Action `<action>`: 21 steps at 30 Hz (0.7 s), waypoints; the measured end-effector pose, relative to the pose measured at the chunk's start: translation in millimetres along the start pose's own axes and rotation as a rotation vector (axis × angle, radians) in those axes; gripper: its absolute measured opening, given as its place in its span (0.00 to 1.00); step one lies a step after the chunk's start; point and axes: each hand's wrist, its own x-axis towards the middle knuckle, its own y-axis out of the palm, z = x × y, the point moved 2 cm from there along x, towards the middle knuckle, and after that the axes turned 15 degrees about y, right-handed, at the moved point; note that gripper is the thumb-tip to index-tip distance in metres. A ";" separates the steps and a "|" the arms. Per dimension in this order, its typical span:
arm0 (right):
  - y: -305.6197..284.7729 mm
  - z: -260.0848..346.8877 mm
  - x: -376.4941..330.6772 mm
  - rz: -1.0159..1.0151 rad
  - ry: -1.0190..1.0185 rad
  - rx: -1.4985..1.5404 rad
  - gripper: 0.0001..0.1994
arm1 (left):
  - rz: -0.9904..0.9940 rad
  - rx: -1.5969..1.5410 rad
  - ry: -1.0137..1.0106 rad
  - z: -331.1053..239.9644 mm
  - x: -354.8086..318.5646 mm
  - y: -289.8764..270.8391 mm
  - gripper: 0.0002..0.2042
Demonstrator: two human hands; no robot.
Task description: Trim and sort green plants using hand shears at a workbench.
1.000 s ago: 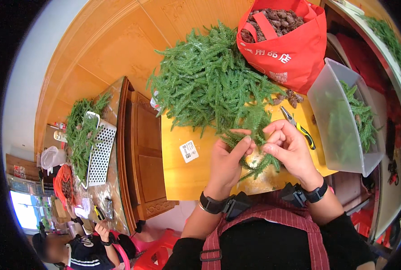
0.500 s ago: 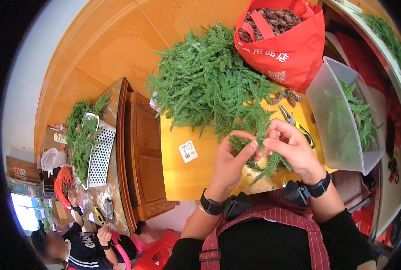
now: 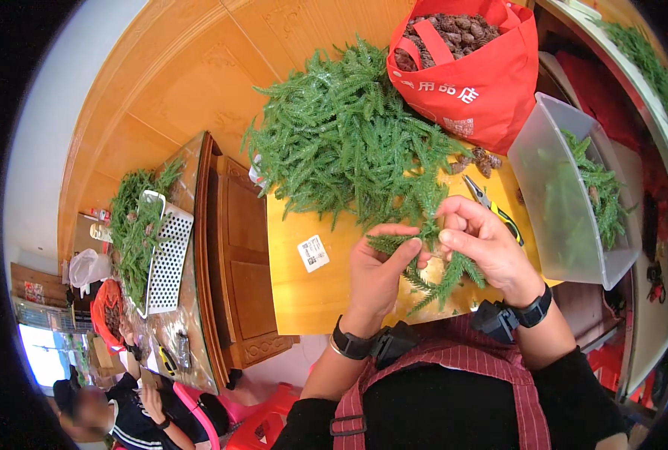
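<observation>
Above the near edge of the yellow tabletop [image 3: 296, 300], both my hands are closed on one green artificial pine sprig [image 3: 454, 279]. My left hand [image 3: 379, 277] pinches it between thumb and fingers, with one needled branch crossing over the fingers. My right hand [image 3: 491, 251] pinches the sprig's middle from the other side, thumb toward the left hand. Whether a wire or other small part sits between the fingertips is hidden. Just beyond my hands lies a big heap of pine sprigs [image 3: 341, 139]. Yellow-and-black pliers [image 3: 493, 208] rest beyond my right hand.
A red bag [image 3: 472, 97] full of pine cones stands at the back right, loose pine cones [image 3: 485, 160] before it. A clear plastic bin [image 3: 566, 225] with sprigs is at right. A white label [image 3: 313, 253] lies left. A co-worker [image 3: 135, 405] sits by a white basket [image 3: 170, 259].
My left hand has shifted slightly left, and the branch across its fingers now points more to the left. My right hand stays nearly in place. The co-worker's hand has moved left.
</observation>
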 end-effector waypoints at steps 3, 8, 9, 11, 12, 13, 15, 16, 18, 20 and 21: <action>-0.1 -5.7 1.2 0.023 -0.002 0.072 0.11 | -0.005 0.029 -0.022 -2.9 -0.5 4.1 0.08; 4.9 -0.8 -0.7 0.037 0.023 0.031 0.11 | 0.028 0.012 -0.014 -4.4 0.0 4.1 0.07; 3.7 -1.3 -0.7 0.034 0.038 0.027 0.11 | 0.033 0.007 -0.020 -4.4 0.6 4.7 0.07; 3.4 -0.7 -1.2 0.022 0.037 0.024 0.10 | 0.035 0.008 -0.031 -4.7 1.0 5.5 0.07; 3.2 -0.6 -1.3 0.011 0.035 0.021 0.10 | 0.037 0.009 -0.042 -5.0 1.1 6.0 0.07; 2.7 -2.2 -0.6 0.012 0.036 0.021 0.10 | 0.036 0.009 -0.043 -5.8 1.2 7.2 0.07; -0.2 -6.6 0.7 -0.057 0.029 0.012 0.08 | 0.003 0.104 -0.075 -5.5 1.6 8.8 0.06; 1.7 -5.9 0.2 -0.058 0.029 0.013 0.08 | 0.004 0.104 -0.076 -4.1 1.9 8.8 0.06; 7.5 -2.3 -1.1 -0.081 0.010 0.035 0.06 | -0.011 0.114 -0.052 -1.3 2.4 8.3 0.05; 6.6 -2.6 -0.9 -0.085 -0.010 0.021 0.07 | -0.035 0.118 -0.046 -1.5 2.9 11.9 0.05; 6.0 -2.8 -0.5 -0.088 -0.030 0.007 0.08 | -0.057 0.123 -0.040 -1.9 3.3 13.3 0.05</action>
